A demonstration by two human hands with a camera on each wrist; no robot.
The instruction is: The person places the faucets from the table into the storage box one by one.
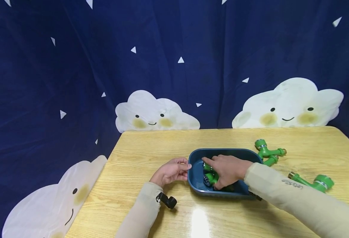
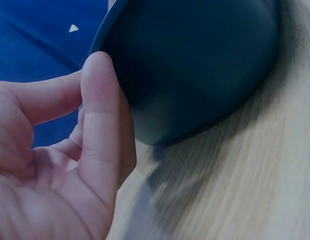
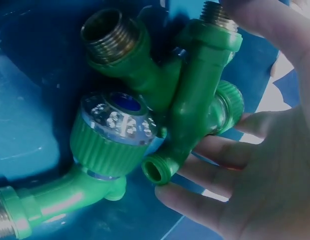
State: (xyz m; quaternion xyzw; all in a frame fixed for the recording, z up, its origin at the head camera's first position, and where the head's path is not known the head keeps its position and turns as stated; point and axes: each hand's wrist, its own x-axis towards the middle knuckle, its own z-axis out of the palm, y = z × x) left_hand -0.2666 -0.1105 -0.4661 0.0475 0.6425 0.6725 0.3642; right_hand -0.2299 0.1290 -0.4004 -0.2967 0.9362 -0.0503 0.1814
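A dark blue plastic basin (image 1: 196, 181) sits on the table, with several green faucets (image 1: 208, 179) inside. At its left end my left hand (image 1: 172, 172) pinches the rim between thumb and fingers; the left wrist view shows the thumb (image 2: 100, 95) up against the basin wall (image 2: 205, 65). My right hand (image 1: 229, 169) reaches down into the basin. In the right wrist view it grips one green faucet (image 3: 195, 95), thumb near the brass threaded end and fingertips along the body. Beside that lies a faucet with a ribbed green and silver knob (image 3: 112, 145).
Right of the basin, a green faucet (image 1: 265, 152) lies near the far corner and another (image 1: 317, 183) lies behind the right sleeve (image 1: 293, 191). A dark blue curtain (image 1: 162, 76) with white clouds hangs behind the wooden table (image 1: 150, 145).
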